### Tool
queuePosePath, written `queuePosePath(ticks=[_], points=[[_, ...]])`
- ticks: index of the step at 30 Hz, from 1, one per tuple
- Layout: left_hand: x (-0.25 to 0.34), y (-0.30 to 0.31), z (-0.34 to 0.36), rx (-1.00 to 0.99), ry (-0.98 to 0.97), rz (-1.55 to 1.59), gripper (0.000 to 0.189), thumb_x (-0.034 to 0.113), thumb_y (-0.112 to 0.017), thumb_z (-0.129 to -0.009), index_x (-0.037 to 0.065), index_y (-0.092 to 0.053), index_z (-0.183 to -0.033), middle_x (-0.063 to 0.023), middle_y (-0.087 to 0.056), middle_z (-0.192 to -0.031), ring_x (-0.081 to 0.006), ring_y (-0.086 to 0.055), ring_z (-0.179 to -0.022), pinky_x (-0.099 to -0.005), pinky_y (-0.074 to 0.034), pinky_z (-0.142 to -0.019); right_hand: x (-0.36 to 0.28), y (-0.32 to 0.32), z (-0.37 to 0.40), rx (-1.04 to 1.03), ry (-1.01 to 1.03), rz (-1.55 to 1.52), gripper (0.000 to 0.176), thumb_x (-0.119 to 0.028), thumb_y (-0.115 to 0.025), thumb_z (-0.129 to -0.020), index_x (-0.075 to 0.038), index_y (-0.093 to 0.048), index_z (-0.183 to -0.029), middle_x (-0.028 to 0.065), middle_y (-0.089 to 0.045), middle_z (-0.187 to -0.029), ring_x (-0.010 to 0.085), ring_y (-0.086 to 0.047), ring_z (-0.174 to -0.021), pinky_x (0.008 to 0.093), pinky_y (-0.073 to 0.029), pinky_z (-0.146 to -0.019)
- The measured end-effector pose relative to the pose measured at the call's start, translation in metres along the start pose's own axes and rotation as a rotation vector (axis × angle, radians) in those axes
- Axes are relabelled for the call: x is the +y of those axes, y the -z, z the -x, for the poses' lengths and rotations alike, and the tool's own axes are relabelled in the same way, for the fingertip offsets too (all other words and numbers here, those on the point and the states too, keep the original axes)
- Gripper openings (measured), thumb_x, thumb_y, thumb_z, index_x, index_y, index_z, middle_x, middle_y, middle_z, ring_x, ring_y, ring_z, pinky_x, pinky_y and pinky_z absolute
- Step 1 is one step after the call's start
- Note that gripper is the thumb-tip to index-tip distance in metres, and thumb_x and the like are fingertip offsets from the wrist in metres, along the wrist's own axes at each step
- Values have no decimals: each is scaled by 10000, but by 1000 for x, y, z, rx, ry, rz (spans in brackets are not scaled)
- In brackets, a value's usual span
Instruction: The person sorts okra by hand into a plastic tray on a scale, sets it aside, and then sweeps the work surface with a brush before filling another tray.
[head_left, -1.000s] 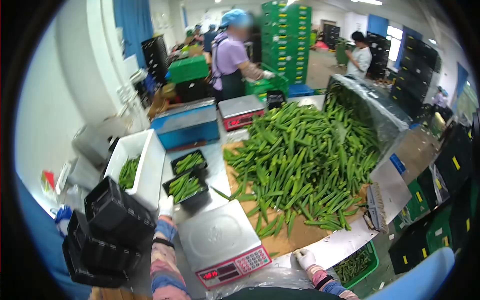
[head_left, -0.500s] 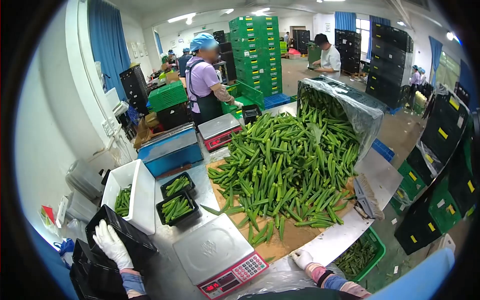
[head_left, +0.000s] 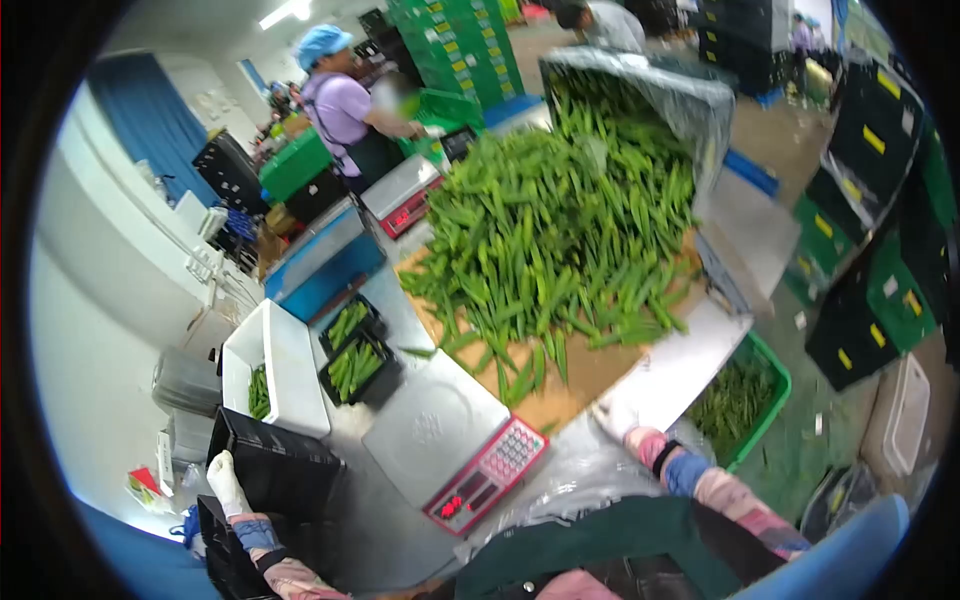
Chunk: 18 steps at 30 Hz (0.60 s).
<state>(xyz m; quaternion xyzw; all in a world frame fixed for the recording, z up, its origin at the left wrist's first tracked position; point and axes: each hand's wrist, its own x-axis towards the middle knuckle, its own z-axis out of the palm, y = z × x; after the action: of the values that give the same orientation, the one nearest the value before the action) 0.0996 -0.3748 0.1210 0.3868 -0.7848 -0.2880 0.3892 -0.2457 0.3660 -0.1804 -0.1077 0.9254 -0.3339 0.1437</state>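
My gloved left hand [head_left: 228, 484] is at the lower left, at the side of a stack of black trays [head_left: 275, 465]; its fingers are blurred. My gloved right hand [head_left: 612, 418] rests at the front edge of the brown sheet [head_left: 580, 390], its fingers smeared. A large heap of okra [head_left: 560, 230] covers the sheet and spills from a crate [head_left: 640, 75] lined with plastic. Between my hands stands a scale [head_left: 435, 430] with a bare pan. Two black trays of okra [head_left: 355, 368] sit behind it, beside a white bin [head_left: 285, 350] with some okra inside.
A second scale [head_left: 402, 190] and a blue box [head_left: 325, 262] stand farther back. A co-worker [head_left: 345, 105] works beyond them. A brush [head_left: 722, 268] lies at the right table edge, above a green crate [head_left: 775, 430] of okra. Stacked crates [head_left: 870, 150] stand far right.
The view has tilted and shifted downward, and is blurred. My left hand has moved from the top of the black trays to their near side. My right hand remains by the sheet's edge.
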Motion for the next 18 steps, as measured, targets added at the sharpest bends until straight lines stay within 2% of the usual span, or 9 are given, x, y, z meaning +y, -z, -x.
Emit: queuePosePath(ticks=[1, 3, 5, 7, 9, 11, 13, 15, 18], points=[[6, 0, -4, 11, -36, -103, 222, 184, -676, -967, -23, -733, -1021, -31, -706, -895, -102, -615, -844, -264, -501, -805, 0, 4, 1, -46, -23, -35, 404, -403, -591, -939, -50, -742, -1062, 233, -720, -968, 402, -698, -901, 461, -539, -853], [32, -11, 3, 401, -131, -275, 250, 179, -645, -988, -35, -707, -1101, -97, -723, -998, -168, -637, -935, -303, -504, -879, -3, 10, 5, -70, -43, -91, 306, -321, -594, -937, -99, -751, -1077, 189, -729, -1020, 369, -691, -967, 424, -530, -894], [96, -40, 35, 583, -312, -237, 222, 147, -622, -1000, -30, -704, -1106, -118, -724, -1036, -194, -649, -956, -304, -506, -895, -4, 10, 7, -70, -26, -156, 246, -252, -590, -935, -125, -756, -1065, 166, -732, -1027, 349, -688, -979, 401, -528, -902], [172, -91, 95, 489, -466, -191, 175, 113, -626, -992, -19, -707, -1073, -105, -712, -971, -194, -641, -894, -308, -510, -860, -3, 9, 7, -61, -2, -220, 228, -234, -591, -932, -132, -757, -1050, 157, -734, -1023, 342, -690, -971, 397, -529, -900], [224, -149, 167, 257, -497, -142, 117, 92, -650, -968, 1, -713, -1004, -74, -681, -880, -174, -614, -824, -317, -509, -807, -7, 12, 8, -65, -14, -216, 218, -227, -599, -927, -131, -753, -1046, 147, -736, -1030, 334, -690, -973, 395, -529, -896], [214, -197, 224, -81, -443, 1, 71, 86, -688, -927, 24, -717, -948, -82, -639, -811, -206, -587, -772, -345, -503, -771, -5, 10, 8, -51, -7, -217, 221, -222, -599, -925, -120, -750, -1050, 154, -733, -1039, 339, -689, -973, 394, -529, -894], [185, -220, 266, -438, -524, -211, 52, 74, -693, -902, 32, -723, -911, -117, -645, -808, -264, -609, -794, -373, -502, -787, 1, 15, 8, -132, -6, -327, 236, -239, -608, -932, -98, -745, -1062, 147, -736, -1056, 316, -686, -1006, 389, -519, -911], [184, -228, 292, -654, -733, -334, 103, 72, -697, -889, 39, -718, -984, -154, -663, -889, -318, -624, -846, -400, -494, -822, 8, 21, 3, -202, -4, -443, 257, -256, -617, -939, -76, -740, -1075, 141, -739, -1073, 293, -682, -1038, 385, -509, -929], [200, -234, 301, -585, -494, -282, 225, 79, -708, -885, 29, -696, -1105, -155, -682, -1017, -315, -637, -953, -404, -488, -884, 36, 43, -25, -165, -122, -613, 272, -272, -622, -950, -61, -739, -1077, 89, -752, -968, 211, -698, -893, 353, -533, -827]])
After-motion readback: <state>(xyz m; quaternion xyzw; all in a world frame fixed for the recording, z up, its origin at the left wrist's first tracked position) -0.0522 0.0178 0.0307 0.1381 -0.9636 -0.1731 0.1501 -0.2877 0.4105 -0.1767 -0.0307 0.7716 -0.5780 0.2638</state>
